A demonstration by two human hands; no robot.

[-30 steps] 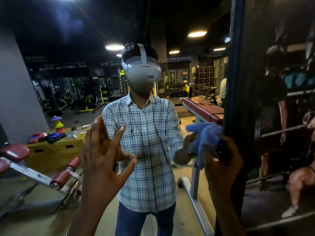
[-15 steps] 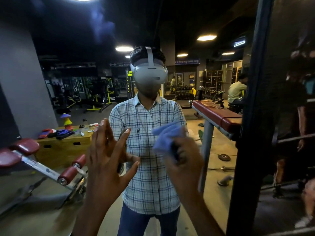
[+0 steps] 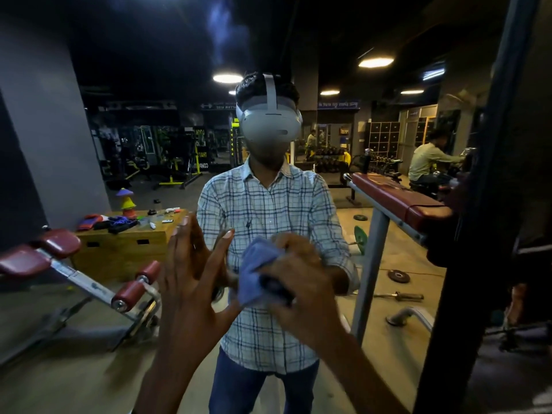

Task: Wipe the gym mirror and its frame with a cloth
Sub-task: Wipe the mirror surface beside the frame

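Note:
The gym mirror (image 3: 89,369) fills most of the view and reflects me in a checked shirt. Its dark frame (image 3: 466,264) runs top to bottom at the right. My right hand (image 3: 301,297) is closed on a bunched blue cloth (image 3: 254,273) and presses it against the glass near the centre. My left hand (image 3: 194,282) rests flat on the glass just left of the cloth, fingers spread and pointing up.
The reflection holds red-padded benches (image 3: 397,201), a wooden box (image 3: 125,243) with small items on top, weight plates on the floor and a seated person (image 3: 427,162) at the back right. A dark poster wall (image 3: 522,234) lies right of the frame.
My right hand has carried the cloth leftward from the frame edge to the middle of the glass and slightly down. The view has shifted left. My left hand stays flat on the mirror.

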